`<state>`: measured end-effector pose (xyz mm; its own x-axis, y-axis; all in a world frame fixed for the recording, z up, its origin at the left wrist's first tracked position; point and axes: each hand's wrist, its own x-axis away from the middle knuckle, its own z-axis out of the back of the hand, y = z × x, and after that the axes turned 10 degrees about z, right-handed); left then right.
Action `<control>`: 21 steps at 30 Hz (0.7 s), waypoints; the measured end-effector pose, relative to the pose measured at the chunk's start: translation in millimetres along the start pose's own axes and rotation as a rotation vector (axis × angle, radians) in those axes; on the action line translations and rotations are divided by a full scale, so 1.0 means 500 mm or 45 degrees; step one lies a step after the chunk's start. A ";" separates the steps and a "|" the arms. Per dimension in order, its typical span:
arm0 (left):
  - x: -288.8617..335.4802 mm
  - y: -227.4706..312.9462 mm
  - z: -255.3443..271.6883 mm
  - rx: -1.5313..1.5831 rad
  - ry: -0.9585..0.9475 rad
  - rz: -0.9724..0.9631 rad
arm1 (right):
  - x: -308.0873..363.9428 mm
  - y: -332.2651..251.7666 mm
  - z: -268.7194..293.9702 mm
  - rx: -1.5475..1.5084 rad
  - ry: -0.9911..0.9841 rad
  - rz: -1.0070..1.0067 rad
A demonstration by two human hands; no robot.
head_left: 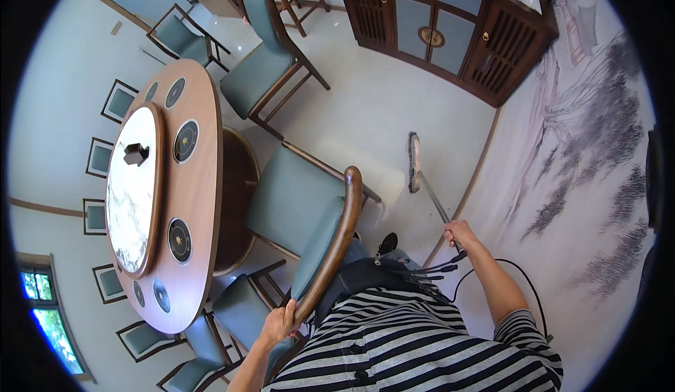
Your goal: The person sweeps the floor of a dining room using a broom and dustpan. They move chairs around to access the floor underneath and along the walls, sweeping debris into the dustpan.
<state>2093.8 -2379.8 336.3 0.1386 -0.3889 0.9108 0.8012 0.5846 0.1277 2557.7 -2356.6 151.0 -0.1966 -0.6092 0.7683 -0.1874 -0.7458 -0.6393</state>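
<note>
My right hand (460, 234) is closed round the handle of a broom (434, 196), close to the wall on the right. The broom's long, narrow head, with dark bristles along one side, rests on the pale floor ahead of me. My left hand (280, 324) grips the end of the curved wooden top rail of a chair (285, 191). Blue-green padding covers this chair's seat and back, and it stands right in front of my body, angled toward the table. Part of its legs is hidden under the seat.
A round wooden table (201, 202) with a marble-topped turntable (131, 213) stands at the left, ringed by several similar chairs. One such chair (261, 75) is farther ahead. A dark wood cabinet (450, 33) lines the far wall. Black cables (529, 279) hang by my right arm.
</note>
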 end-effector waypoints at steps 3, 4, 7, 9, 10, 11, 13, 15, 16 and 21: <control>0.008 -0.017 -0.018 0.066 0.047 0.025 | -0.017 0.013 0.027 -0.002 -0.019 0.055; 0.011 -0.022 -0.020 0.086 0.051 0.008 | -0.016 0.003 0.023 -0.022 0.014 0.020; 0.028 -0.024 -0.024 0.146 0.086 -0.036 | -0.019 -0.002 0.030 -0.133 0.024 -0.020; 0.051 -0.013 -0.026 0.182 0.135 -0.050 | -0.011 -0.012 0.025 -0.068 0.017 -0.009; 0.062 -0.023 -0.020 0.100 0.205 -0.147 | -0.003 -0.005 0.019 -0.046 0.016 0.001; 0.058 -0.047 -0.019 0.176 0.155 -0.073 | 0.001 0.002 0.021 -0.024 0.016 0.013; 0.047 -0.107 -0.011 0.336 0.059 0.080 | -0.005 0.021 0.021 -0.049 0.010 -0.020; 0.051 -0.133 -0.008 0.309 0.069 0.071 | 0.003 0.013 0.004 -0.053 0.018 -0.061; 0.053 -0.138 -0.010 0.300 0.047 0.079 | 0.008 0.011 0.002 -0.038 -0.015 -0.072; 0.048 -0.197 -0.033 -0.047 0.251 -0.259 | -0.019 0.019 -0.054 0.046 -0.103 -0.096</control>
<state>2027.8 -2458.5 339.3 0.0807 -0.6287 0.7735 0.8445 0.4554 0.2820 2531.7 -2350.6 136.7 -0.1048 -0.5698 0.8150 -0.1637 -0.7985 -0.5793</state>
